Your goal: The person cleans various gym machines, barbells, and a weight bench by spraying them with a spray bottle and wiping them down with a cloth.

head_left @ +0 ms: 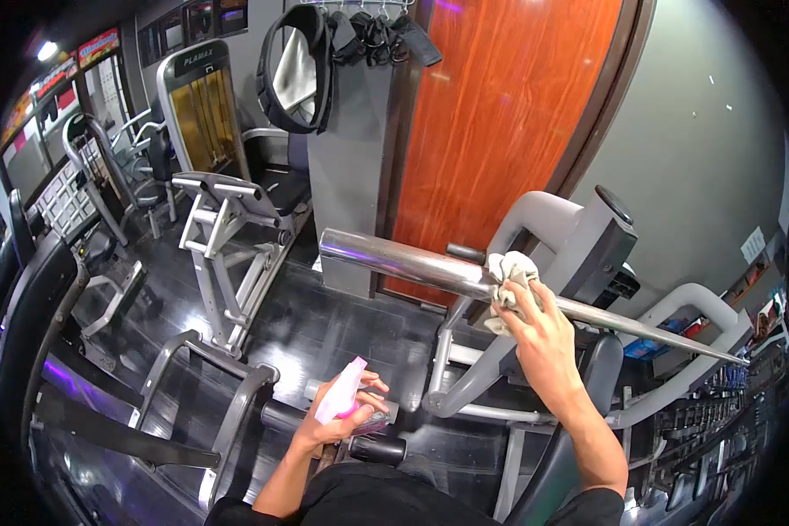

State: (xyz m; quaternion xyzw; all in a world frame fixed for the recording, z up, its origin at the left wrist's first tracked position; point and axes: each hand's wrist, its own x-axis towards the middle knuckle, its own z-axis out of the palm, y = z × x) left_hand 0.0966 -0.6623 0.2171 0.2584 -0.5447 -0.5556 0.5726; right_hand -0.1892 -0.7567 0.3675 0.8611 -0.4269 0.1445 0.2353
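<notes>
A thick metal bar sleeve (403, 261) runs across the middle and narrows into a thin bar (649, 330) toward the right. My right hand (542, 342) presses a crumpled cream cloth (510, 280) on the bar where the sleeve meets the thin part. Lower down, left of centre, my left hand (333, 421) is wrapped round a spray bottle with a pale pink top (344, 390). Part of the bottle's body is hidden by the fingers.
Grey gym machine frames (535, 219) stand behind the bar. A leg machine (228, 197) and a weight stack (203, 105) are at the upper left. Black straps (373, 37) hang beside a wooden door (491, 114). Dumbbell racks (719, 421) line the right.
</notes>
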